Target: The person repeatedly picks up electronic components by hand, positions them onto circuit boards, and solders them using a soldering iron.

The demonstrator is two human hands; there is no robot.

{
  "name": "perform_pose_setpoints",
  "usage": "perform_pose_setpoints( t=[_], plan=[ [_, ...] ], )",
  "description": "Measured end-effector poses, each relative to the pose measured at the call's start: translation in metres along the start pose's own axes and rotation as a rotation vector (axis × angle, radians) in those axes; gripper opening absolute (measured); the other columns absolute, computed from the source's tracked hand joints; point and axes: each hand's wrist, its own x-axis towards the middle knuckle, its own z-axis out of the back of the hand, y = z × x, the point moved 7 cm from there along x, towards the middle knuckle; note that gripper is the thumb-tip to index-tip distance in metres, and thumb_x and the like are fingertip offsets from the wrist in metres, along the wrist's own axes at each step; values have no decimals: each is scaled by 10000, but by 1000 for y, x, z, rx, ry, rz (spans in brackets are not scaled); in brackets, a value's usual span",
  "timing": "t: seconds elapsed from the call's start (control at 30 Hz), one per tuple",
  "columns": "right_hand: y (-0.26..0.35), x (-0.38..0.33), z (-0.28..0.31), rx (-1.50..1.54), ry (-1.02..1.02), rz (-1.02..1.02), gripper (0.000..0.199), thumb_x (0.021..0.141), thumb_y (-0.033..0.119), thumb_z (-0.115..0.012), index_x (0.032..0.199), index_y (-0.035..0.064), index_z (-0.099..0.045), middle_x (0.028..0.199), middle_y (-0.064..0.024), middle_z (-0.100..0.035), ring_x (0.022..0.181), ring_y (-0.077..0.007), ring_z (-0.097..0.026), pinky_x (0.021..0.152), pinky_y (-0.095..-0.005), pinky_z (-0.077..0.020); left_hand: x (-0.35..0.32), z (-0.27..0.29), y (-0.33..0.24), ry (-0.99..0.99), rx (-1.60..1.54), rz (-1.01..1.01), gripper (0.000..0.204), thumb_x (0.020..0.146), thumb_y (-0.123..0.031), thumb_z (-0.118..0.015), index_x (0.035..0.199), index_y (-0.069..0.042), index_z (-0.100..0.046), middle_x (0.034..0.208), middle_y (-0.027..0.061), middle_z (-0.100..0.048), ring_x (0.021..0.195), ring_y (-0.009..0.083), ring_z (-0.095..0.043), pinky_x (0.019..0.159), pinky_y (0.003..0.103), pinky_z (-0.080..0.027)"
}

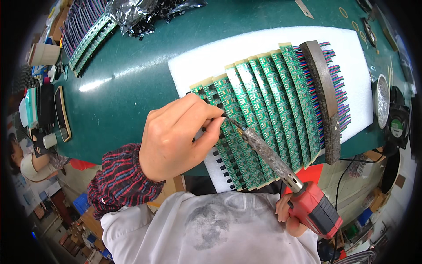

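Item: row of green circuit boards [263, 110], narrow strips laid overlapping like shingles on a white foam sheet [211, 57], which lies on the green worktop [127, 79]. Each strip carries small dark components and pale solder pads; bundles of coloured wires [340, 101] fan out from the far ends. A dark, worn bar [323, 97] lies across the row at those ends, apparently as a weight.

Tool: soldering iron [272, 160], crusted grey barrel, red handle [318, 211]. The tip meets a board at the left end of the row.

Hands: right hand [288, 215] is closed around the red handle, mostly hidden by it. Left hand [176, 136] is pinched shut at the fingertips just beside the iron's tip; whatever thin thing it grips is too small to tell, possibly solder wire.

Handling note (judgement): the joint likely wants the tip steady on a single pad, the left fingers clear of the hot barrel, and the neighbouring strips undisturbed.

Surroundings: a second stack of green boards [90, 39] and a crumpled silvery bag [132, 13] at the far left of the worktop; a small black fan [398, 125] at the right edge.
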Motion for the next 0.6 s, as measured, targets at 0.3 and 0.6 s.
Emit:
perform_pose_setpoints(
  t=[0.3, 0.6],
  plan=[
    [53, 50, -33, 136, 101, 385, 390, 937, 283, -523, 1081, -76, -476, 583, -12, -526, 463, -150, -513, 502, -317, -498, 1, 1, -2, -11, -1, 7, 161, 685, 98, -709, 822, 19, -677, 707, 67, -632, 527, 107, -530, 472, 230, -403],
    [47, 47, -30, 311, -75, 378, 742, 912, 509, -587, 1362, -31, -351, 560, 2, -492, 440, -134, -475, 477, -303, -443, -1, 5, -3, -13, 19, 9, 135, 706, 64, -738, 805, -1, -673, 700, 65, -630, 550, 119, -571, 480, 235, -441]
  ],
)
